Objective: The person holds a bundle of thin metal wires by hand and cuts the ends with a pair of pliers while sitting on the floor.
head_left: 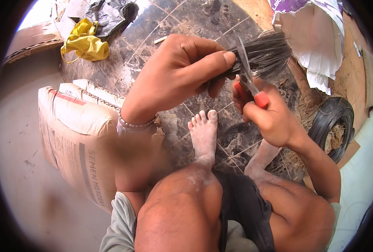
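Observation:
My left hand (178, 73) is closed around one end of a bundle of black bristle-like strands (270, 52), thumb on top. The loose ends fan out to the right. In my right hand (274, 115) is a pair of scissors (244, 63) with red handles, fingers and thumb at the loops. Its blades point up and away, parted, with one lying across the front of the bundle close to my left fingertips. The other blade is partly hidden behind the strands. Both hands are held above the floor, in front of my knees.
Large paper sacks (75, 126) stand close on my left. Farther off lie a yellow bag (85, 42) and a dark plastic bag (113, 17). At right are a torn white sack (333, 46), a black coil (331, 122) and loose brown fibres (306, 105). My bare foot (204, 134) rests on dirty tiles.

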A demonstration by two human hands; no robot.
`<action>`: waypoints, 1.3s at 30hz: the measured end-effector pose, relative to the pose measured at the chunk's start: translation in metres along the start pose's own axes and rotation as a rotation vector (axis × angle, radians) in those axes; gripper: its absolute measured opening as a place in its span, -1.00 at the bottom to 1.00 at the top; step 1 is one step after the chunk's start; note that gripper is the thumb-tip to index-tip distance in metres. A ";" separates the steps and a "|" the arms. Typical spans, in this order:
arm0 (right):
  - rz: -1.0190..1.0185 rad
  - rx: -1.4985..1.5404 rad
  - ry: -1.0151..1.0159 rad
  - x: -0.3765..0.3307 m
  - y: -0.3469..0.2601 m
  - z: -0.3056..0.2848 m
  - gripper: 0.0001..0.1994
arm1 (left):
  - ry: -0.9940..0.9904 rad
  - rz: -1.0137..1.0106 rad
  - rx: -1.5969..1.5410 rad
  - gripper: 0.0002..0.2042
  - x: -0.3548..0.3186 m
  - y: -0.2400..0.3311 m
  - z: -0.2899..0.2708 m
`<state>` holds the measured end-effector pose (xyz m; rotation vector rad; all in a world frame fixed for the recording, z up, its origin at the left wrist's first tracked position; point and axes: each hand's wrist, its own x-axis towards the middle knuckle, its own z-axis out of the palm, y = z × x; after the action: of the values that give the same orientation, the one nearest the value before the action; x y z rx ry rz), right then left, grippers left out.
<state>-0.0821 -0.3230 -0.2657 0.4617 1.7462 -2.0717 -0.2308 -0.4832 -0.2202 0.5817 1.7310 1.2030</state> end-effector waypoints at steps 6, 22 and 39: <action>0.145 -0.149 -0.116 0.003 -0.036 -0.012 -0.76 | -0.050 -0.055 -0.008 -0.64 -0.005 0.012 -0.004; 0.094 -0.101 -0.094 0.002 -0.027 -0.016 -0.63 | -0.103 0.023 0.022 -0.65 0.005 0.009 -0.006; 0.074 -0.033 -0.048 0.001 -0.018 -0.011 -0.66 | 0.004 -0.084 -0.060 -0.68 0.007 0.018 0.000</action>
<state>-0.0917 -0.3099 -0.2525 0.4561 1.7075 -1.9839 -0.2365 -0.4704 -0.2072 0.4664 1.7006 1.1930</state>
